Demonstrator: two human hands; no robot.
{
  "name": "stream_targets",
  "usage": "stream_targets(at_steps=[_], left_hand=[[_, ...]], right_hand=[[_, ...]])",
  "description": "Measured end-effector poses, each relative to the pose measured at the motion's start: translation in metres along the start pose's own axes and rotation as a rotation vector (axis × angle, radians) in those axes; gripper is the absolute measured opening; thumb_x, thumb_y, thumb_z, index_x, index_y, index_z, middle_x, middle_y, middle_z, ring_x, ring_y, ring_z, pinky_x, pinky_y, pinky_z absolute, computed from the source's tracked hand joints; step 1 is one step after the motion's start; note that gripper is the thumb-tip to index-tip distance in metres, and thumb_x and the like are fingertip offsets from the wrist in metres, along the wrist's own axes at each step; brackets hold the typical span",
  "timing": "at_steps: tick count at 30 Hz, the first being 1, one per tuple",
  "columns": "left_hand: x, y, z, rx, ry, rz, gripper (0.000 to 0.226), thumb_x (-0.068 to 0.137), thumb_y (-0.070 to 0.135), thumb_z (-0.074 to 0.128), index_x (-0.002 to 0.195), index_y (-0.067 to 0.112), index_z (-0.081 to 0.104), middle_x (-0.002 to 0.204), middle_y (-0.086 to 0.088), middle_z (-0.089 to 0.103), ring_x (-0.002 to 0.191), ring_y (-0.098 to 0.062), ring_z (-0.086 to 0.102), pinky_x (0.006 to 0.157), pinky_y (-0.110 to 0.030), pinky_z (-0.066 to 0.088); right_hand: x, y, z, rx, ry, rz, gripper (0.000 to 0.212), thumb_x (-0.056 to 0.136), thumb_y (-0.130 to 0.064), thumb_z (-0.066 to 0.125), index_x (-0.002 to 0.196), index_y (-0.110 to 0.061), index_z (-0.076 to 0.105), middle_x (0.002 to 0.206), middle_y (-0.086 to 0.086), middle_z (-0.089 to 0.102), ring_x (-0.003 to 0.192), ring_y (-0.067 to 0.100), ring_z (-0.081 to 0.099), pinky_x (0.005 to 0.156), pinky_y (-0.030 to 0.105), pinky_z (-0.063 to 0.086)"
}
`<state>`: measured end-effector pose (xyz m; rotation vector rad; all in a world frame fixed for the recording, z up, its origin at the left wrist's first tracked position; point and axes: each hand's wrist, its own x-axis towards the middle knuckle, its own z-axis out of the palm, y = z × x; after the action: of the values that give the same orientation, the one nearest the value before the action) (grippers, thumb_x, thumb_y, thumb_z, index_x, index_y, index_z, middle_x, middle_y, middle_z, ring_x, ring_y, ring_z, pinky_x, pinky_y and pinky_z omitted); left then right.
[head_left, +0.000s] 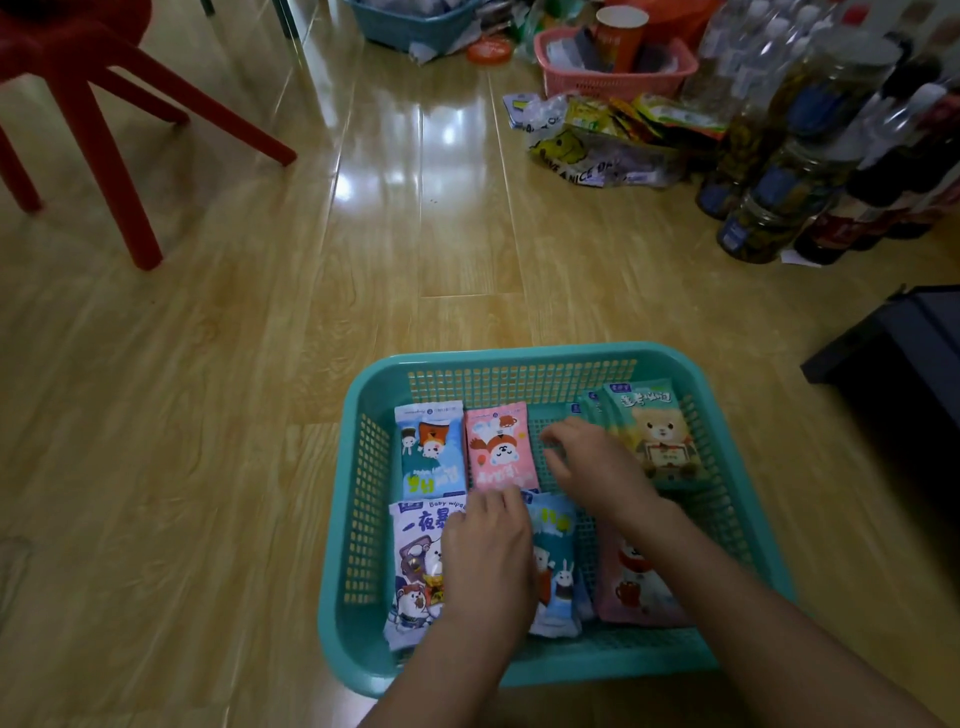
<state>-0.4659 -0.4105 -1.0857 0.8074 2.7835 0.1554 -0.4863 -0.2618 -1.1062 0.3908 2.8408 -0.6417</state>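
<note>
Covering wipe packs (415, 571), left hand (488, 556) lies flat; right hand (597, 467) blurred, fingers (563, 430) loosely spread.

Basket (519, 353): teal plastic, smooth, slightly shiny, with walls and bottom perforated in a grid. Packs (500, 447): thin printed plastic film, glossy, faintly crinkled at the sealed ends. Floor (260, 338): wood-grain planks, highly polished, bright reflections; chair (119, 171) smooth red plastic; bottles (769, 57) clear plastic.
</note>
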Motion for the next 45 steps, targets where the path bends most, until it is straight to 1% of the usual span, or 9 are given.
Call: stream_targets(at_steps=[4, 6, 10, 14, 24, 30, 36, 41, 45], left_hand=[[0.028, -0.036, -0.008, -0.308, 0.134, -0.168, 0.02, 0.087, 0.03, 0.057, 0.093, 0.011, 0.053, 0.091, -0.004, 0.058, 0.083, -0.018, 0.051, 0.069, -0.029, 0.039], [0.048, -0.062, 0.0, -0.356, 0.136, -0.287, 0.024, 0.091, 0.024, 0.05, 0.106, 0.005, 0.049, 0.108, -0.01, 0.053, 0.1, -0.023, 0.049, 0.082, -0.032, 0.039], [0.065, -0.078, 0.018, -0.404, -0.106, -0.446, 0.057, 0.088, 0.025, 0.057, 0.131, -0.004, 0.032, 0.134, -0.02, 0.039, 0.125, -0.032, 0.04, 0.103, -0.037, 0.035], [0.078, -0.085, 0.024, -0.48, -0.158, -0.508, 0.072, 0.078, 0.031, 0.072, 0.129, -0.002, 0.034, 0.131, -0.019, 0.045, 0.119, -0.032, 0.049, 0.096, -0.036, 0.042], [0.09, -0.095, 0.02, -0.43, -0.192, -0.479, 0.061, 0.065, 0.037, 0.083, 0.107, 0.005, 0.053, 0.108, -0.011, 0.061, 0.099, -0.027, 0.059, 0.072, -0.033, 0.044], [0.082, -0.094, 0.014, -0.549, -0.052, -0.481, 0.042, 0.074, 0.019, 0.077, 0.099, 0.007, 0.045, 0.101, -0.011, 0.059, 0.084, -0.023, 0.054, 0.07, -0.034, 0.046], [0.078, -0.093, 0.011, -0.566, 0.017, -0.396, 0.03, 0.083, 0.014, 0.067, 0.101, 0.006, 0.043, 0.111, -0.017, 0.059, 0.099, -0.032, 0.058, 0.08, -0.037, 0.049], [0.071, -0.097, -0.002, -0.781, 0.056, -0.334, 0.025, 0.088, 0.014, 0.062, 0.104, 0.004, 0.045, 0.1, -0.011, 0.059, 0.088, -0.028, 0.059, 0.078, -0.044, 0.053], [0.06, -0.091, -0.017, -1.141, 0.019, -0.349, 0.025, 0.089, 0.011, 0.06, 0.11, 0.007, 0.048, 0.096, -0.008, 0.06, 0.08, -0.021, 0.058, 0.063, -0.028, 0.049]], right_hand=[[0.019, -0.007, 0.022, 0.055, -0.135, 0.171, 0.032, 0.094, -0.033, 0.047, 0.081, -0.007, 0.061, 0.08, 0.008, 0.062, 0.08, 0.026, 0.059, 0.062, 0.032, 0.042], [0.026, -0.009, 0.03, 0.078, -0.196, 0.253, 0.038, 0.093, -0.039, 0.049, 0.066, -0.011, 0.049, 0.066, 0.004, 0.051, 0.072, 0.025, 0.054, 0.053, 0.03, 0.034], [0.035, -0.014, 0.039, 0.075, -0.251, 0.357, 0.05, 0.077, -0.058, 0.062, 0.089, -0.01, 0.063, 0.083, 0.003, 0.061, 0.074, 0.022, 0.056, 0.057, 0.026, 0.04], [0.038, -0.016, 0.046, 0.065, -0.267, 0.382, 0.053, 0.07, -0.058, 0.069, 0.093, -0.01, 0.063, 0.096, 0.006, 0.065, 0.082, 0.023, 0.06, 0.062, 0.027, 0.043], [0.029, -0.01, 0.037, 0.346, -0.126, 0.337, 0.047, 0.079, -0.029, 0.071, 0.113, -0.008, 0.047, 0.112, 0.008, 0.062, 0.096, 0.024, 0.062, 0.081, 0.039, 0.053], [0.015, -0.001, 0.008, 0.677, 0.258, 0.296, 0.03, 0.077, -0.022, 0.075, 0.103, -0.013, 0.062, 0.095, 0.001, 0.067, 0.082, 0.013, 0.06, 0.07, 0.023, 0.052], [-0.007, 0.011, -0.053, 0.929, 0.442, 0.041, 0.014, 0.082, -0.015, 0.07, 0.086, -0.027, 0.064, 0.083, -0.01, 0.066, 0.071, -0.008, 0.06, 0.065, 0.008, 0.049], [-0.047, 0.049, -0.096, 0.703, 0.146, -0.009, 0.01, 0.081, -0.016, 0.069, 0.087, -0.023, 0.067, 0.082, -0.008, 0.067, 0.07, -0.003, 0.062, 0.059, 0.009, 0.048], [-0.065, 0.072, -0.071, 0.474, -0.094, 0.073, 0.011, 0.078, -0.021, 0.073, 0.082, -0.024, 0.063, 0.086, -0.007, 0.065, 0.079, 0.008, 0.064, 0.056, 0.01, 0.047]])
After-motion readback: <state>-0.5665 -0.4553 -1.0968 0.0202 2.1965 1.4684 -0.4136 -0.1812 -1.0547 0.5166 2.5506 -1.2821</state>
